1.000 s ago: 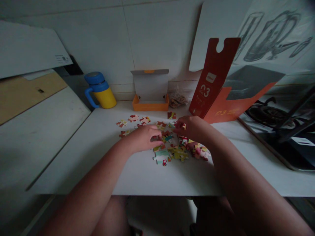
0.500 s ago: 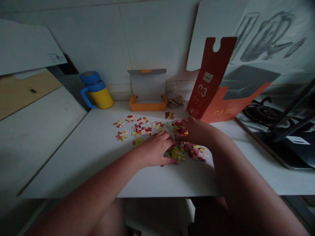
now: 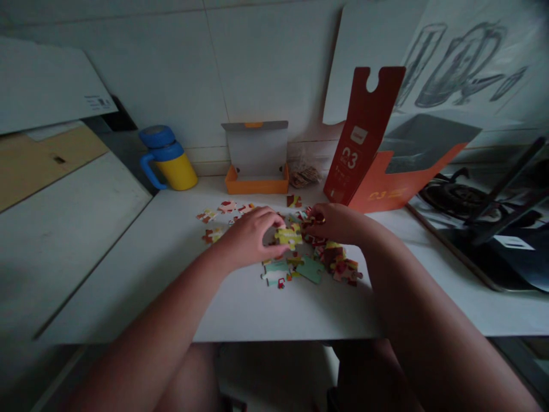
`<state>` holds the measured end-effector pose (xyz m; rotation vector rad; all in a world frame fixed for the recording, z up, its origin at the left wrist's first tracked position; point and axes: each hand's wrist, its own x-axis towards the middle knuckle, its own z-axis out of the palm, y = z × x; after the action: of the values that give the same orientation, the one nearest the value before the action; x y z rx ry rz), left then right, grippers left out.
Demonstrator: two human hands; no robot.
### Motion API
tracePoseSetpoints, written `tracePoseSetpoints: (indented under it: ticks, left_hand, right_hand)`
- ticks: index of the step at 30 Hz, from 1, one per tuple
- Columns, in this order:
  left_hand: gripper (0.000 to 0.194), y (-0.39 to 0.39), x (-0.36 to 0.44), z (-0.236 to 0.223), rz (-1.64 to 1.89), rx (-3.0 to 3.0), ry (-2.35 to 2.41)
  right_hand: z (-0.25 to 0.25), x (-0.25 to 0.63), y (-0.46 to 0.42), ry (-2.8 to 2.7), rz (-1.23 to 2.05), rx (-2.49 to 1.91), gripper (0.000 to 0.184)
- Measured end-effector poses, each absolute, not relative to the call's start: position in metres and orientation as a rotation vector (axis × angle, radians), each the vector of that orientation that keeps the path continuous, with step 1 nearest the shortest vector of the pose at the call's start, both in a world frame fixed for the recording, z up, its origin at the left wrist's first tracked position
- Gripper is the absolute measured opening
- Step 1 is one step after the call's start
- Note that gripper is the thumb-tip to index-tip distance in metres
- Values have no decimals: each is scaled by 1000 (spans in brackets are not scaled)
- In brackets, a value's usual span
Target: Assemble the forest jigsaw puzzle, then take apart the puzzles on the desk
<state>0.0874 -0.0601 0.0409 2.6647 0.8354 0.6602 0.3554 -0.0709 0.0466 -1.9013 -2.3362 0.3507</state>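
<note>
My left hand [image 3: 255, 234] pinches a yellow-green jigsaw puzzle piece [image 3: 289, 236] between thumb and fingers, above the other pieces. To its right, my right hand [image 3: 332, 223] bends its fingers down over the heap; they look closed on a reddish puzzle piece [image 3: 315, 220], partly hidden by the fingers. Pale green puzzle pieces [image 3: 309, 269] lie below the hands, towards me. Pink and brown puzzle pieces [image 3: 345, 270] are piled to the right. More loose pieces [image 3: 206, 216] lie flat on the left, some covered by my left hand.
Behind the pieces stands an open orange box [image 3: 257, 186], beside a clear bag of pieces [image 3: 304, 173]. A blue and yellow jug [image 3: 171, 160] is at the back left. A tall red-orange carton [image 3: 386, 177] and a gas stove [image 3: 476, 229] occupy the right of the white tabletop [image 3: 240, 315].
My left hand has lifted the yellow-green piece from the heap and moved left and away from me with it. Pale green pieces underneath now show. The right hand has shifted only slightly.
</note>
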Motion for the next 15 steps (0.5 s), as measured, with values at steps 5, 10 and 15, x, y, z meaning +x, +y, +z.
tracePoseSetpoints:
  ticks: [5,10,15]
  left_hand:
    - [36,-16,36,49,860,2373,1841]
    - [47,14,-28,46,567,1979,2412]
    - [52,25,-69,41,299,1658,2582]
  right_hand:
    - [44,355,-69,-2211,404,-1860,17]
    - [46,354,-69,-2064,543,-1804,14]
    - [50,354,-69,-1945,633,-1748,18]
